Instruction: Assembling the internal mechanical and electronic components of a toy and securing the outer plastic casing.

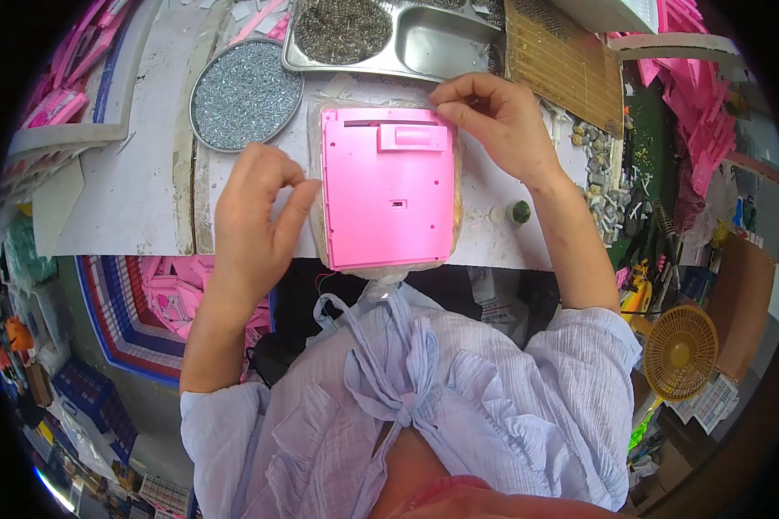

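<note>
A flat pink plastic casing (389, 208) lies in front of me on a pad wrapped in clear film (458, 208). It has small holes, a little slot near its middle and a raised rectangular block (413, 137) at its upper right. My left hand (258, 203) is beside the casing's left edge, fingers curled and thumb tip close to the index. At the upper right corner, my right hand (502, 121) bends its index finger and thumb toward each other. Whatever either hand may pinch is too small to make out.
A round metal dish of small screws (247, 95) stands at the left. Behind the casing is a steel compartment tray (389, 65) with dark small parts. Brown cardboard (563, 65) and a green round item (521, 211) are at the right. A basket (125, 320) holds pink parts below left.
</note>
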Action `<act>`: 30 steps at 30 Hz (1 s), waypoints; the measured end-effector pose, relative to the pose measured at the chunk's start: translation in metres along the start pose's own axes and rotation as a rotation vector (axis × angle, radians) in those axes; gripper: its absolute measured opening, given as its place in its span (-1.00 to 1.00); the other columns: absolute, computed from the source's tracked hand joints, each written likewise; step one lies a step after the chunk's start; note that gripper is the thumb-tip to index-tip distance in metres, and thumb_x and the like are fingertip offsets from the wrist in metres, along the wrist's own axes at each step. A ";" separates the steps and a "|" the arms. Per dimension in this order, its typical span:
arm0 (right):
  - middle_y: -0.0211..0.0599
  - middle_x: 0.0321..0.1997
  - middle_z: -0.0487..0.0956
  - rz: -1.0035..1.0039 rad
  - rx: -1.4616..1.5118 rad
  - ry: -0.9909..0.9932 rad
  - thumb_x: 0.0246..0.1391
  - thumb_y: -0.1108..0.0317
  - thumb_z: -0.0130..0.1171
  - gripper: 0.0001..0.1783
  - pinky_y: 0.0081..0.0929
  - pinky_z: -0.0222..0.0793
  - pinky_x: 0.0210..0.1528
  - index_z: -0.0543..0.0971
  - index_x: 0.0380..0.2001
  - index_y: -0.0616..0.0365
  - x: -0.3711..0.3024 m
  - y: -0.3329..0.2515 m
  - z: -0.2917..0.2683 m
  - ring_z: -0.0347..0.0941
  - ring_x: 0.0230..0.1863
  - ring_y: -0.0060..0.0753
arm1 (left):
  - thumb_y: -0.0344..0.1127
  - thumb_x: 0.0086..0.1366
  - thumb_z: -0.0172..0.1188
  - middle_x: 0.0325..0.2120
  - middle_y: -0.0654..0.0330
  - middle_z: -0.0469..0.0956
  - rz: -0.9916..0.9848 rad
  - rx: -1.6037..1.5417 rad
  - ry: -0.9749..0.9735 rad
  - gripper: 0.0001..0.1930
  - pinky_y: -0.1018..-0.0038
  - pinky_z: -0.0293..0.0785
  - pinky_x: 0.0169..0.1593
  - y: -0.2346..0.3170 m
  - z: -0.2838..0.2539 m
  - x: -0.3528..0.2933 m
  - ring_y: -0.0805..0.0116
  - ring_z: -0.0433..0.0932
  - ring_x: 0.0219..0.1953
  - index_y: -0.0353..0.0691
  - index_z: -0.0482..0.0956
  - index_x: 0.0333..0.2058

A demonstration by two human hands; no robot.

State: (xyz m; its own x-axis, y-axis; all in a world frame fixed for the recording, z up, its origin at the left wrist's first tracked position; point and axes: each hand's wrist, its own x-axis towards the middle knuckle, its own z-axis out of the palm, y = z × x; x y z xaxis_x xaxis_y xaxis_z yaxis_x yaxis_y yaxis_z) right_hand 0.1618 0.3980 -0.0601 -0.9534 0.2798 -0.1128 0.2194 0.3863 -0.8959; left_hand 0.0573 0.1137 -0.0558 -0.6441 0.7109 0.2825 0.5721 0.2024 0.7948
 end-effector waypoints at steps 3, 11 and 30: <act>-0.38 -0.27 0.65 0.019 0.054 -0.047 0.15 0.48 0.31 -0.90 -0.67 0.41 -0.27 0.68 -0.27 0.27 0.004 0.010 0.003 0.49 -0.30 -0.67 | -0.44 0.15 0.38 -0.47 0.16 0.46 0.049 -0.082 -0.044 -0.86 0.35 0.28 -0.38 0.011 0.014 0.003 0.18 0.45 -0.42 -0.26 0.56 -0.45; -0.49 -0.33 0.63 0.187 0.035 -0.180 0.05 0.37 0.39 -0.84 -0.69 0.18 -0.44 0.69 -0.29 0.17 0.016 -0.003 -0.009 0.39 -0.37 -0.76 | -0.21 0.06 0.43 -0.43 0.33 0.51 0.313 0.199 -0.120 -0.85 0.19 0.21 -0.04 0.023 0.066 0.032 0.29 0.45 -0.20 -0.07 0.64 -0.48; -0.42 -0.37 0.65 0.067 0.019 -0.428 0.01 0.37 0.45 -0.81 -0.57 0.39 -0.22 0.68 -0.34 0.22 0.042 0.018 -0.024 0.49 -0.30 -0.63 | -0.17 0.00 0.47 -0.47 0.33 0.47 0.402 0.330 -0.151 -0.79 0.23 0.12 -0.06 0.027 0.083 0.038 0.28 0.42 -0.27 -0.07 0.60 -0.53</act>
State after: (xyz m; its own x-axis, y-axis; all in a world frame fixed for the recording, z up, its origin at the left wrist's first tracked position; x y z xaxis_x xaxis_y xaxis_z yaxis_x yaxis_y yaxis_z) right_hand 0.1308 0.4376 -0.0703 -0.9381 -0.0878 -0.3350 0.2832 0.3623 -0.8880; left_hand 0.0900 0.2021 -0.0676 -0.2756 0.8600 0.4296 0.9031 0.0785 0.4222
